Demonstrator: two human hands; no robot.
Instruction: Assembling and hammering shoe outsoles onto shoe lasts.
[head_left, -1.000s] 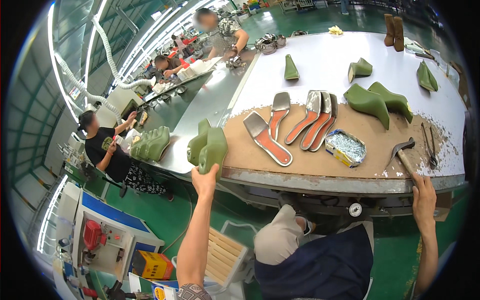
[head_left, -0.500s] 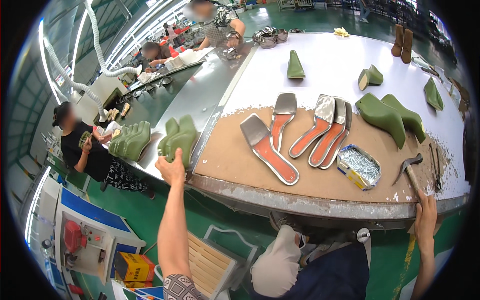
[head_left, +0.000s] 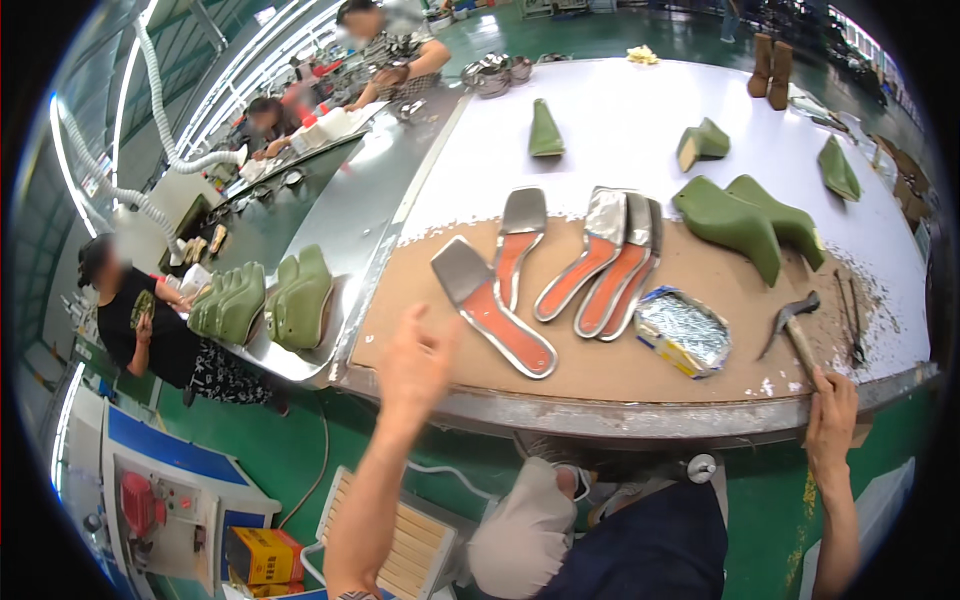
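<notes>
My left hand (head_left: pixel 412 370) is over the front of the table, blurred by motion. Its fingers look apart and nothing shows in it. Just beyond it lies the nearest of several insoles (head_left: pixel 507 322), orange with silver rims and grey front parts. At the table's front edge, my right hand (head_left: pixel 832 412) has its fingers closed at the end of the wooden handle of a hammer (head_left: pixel 800 340). The hammer's dark curved head rests on the brown board. An open box of nails (head_left: pixel 685 333) sits between the insoles and the hammer.
Green shoe lasts (head_left: pixel 302 300) stand paired at the left; two more lasts (head_left: pixel 735 225) lie at the right. Smaller green pieces (head_left: pixel 545 132) and brown boots (head_left: pixel 769 72) stand farther back. Dark slim tools (head_left: pixel 852 315) lie beside the hammer. A co-worker (head_left: pixel 135 330) stands at left.
My left hand has come off the pair of green lasts and moved right, towards the insoles. The lasts stay on the metal surface. My right hand remains at the hammer handle. The view has shifted.
</notes>
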